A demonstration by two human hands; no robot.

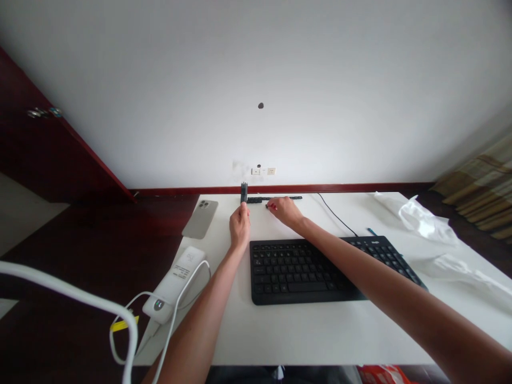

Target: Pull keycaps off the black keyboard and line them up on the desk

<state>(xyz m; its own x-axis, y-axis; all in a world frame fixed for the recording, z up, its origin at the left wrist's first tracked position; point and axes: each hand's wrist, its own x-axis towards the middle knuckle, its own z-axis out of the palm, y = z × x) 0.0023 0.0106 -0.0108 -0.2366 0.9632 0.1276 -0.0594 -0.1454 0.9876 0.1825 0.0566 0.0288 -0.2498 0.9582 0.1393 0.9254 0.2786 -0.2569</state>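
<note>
Dark narrow object (244,193) stands upright at the centre of the frame, its lower end closed in by the thumb and fingers of your left hand (240,226) and its upper end rising above them. Just right of it, a row of small black pieces (255,200) runs along the table's far side toward your right hand (286,210). Your right fingertips are drawn narrowly together at a small dark piece (267,206); it is too small to tell whether they grip it. Crumpled clear plastic (420,221) lies at the right of the frame, and a red packet (382,374) shows at the bottom edge, its contents hidden. Your right forearm passes over the black keyboard (292,266), whose cord (338,216) trails to the far edge. A grey phone (200,220) lies near the table's left edge, with a white device (180,280) and its white cable (88,296) below it in the lower left. White tabletop (312,330) shows between keyboard and near edge, and also between your left hand and the phone.
</note>
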